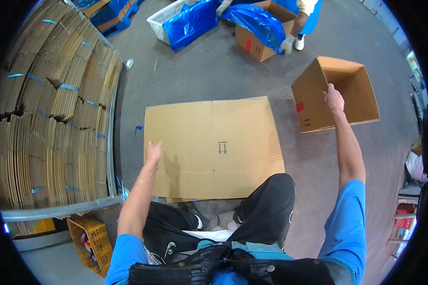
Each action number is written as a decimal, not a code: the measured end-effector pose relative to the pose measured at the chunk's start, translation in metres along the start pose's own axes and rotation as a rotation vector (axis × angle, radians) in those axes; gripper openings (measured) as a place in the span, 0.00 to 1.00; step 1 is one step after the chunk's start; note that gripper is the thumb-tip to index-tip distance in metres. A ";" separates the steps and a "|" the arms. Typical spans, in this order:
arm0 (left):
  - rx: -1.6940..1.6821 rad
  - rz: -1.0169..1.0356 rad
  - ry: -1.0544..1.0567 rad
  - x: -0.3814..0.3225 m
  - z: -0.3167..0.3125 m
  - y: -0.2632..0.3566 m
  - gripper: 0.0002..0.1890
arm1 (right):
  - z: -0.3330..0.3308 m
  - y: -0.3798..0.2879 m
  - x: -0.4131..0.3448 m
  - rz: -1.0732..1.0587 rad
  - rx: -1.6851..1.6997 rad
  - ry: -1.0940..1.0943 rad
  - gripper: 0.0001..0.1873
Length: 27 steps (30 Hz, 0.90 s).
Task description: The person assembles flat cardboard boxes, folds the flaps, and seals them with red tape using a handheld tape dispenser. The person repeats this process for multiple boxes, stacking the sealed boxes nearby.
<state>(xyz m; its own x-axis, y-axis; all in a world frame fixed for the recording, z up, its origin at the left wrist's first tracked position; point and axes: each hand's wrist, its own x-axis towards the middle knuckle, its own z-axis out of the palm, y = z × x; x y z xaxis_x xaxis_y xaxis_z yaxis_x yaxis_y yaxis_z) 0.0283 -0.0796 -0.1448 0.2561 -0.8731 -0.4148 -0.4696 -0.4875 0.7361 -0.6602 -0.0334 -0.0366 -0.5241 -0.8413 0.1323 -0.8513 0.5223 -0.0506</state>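
A flattened corrugated cardboard carton (242, 124) with printed double arrows lies on the floor before my knees. Above its left side hovers my left hand (154, 154), empty, with thumb and forefinger apart; its shadow falls on the board. To the right, my right hand (334, 100) grips the near upper edge of an erected cardboard box (312, 103). That box is tilted, its open mouth turned towards the right, with a red mark and printed arrows on its side. My right fingers inside the box are partly hidden.
Bundled flat cartons (57, 153) fill a metal-framed rack at left. A yellow plastic crate (92, 245) stands below it. Ahead, a co-worker's gloved hand (288, 44) holds blue plastic film (256, 21) over another cardboard box (260, 51), beside a white plastic basket (158, 26).
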 end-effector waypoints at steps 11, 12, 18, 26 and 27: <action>0.411 -0.086 0.096 0.078 -0.044 -0.173 0.35 | 0.147 -0.042 -0.133 -0.275 0.115 0.114 0.20; 0.450 -0.096 0.167 0.082 -0.043 -0.176 0.31 | 0.167 -0.062 -0.155 0.011 0.284 -0.423 0.21; -0.152 -0.137 0.401 0.085 -0.046 -0.154 0.26 | 0.231 -0.112 -0.233 0.415 0.784 -0.590 0.27; -0.896 0.267 0.273 0.043 -0.070 -0.010 0.27 | 0.105 -0.106 -0.158 0.167 1.391 -0.107 0.35; -0.930 0.370 0.233 0.037 -0.080 0.008 0.29 | 0.088 -0.106 -0.150 0.189 1.372 -0.091 0.33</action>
<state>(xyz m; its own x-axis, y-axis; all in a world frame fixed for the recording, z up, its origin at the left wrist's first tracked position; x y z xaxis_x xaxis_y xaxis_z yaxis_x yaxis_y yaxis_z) 0.1012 -0.1158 -0.1116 0.4323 -0.9010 -0.0366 0.2625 0.0869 0.9610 -0.4938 0.0251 -0.1385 -0.5878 -0.8077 -0.0467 -0.0858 0.1196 -0.9891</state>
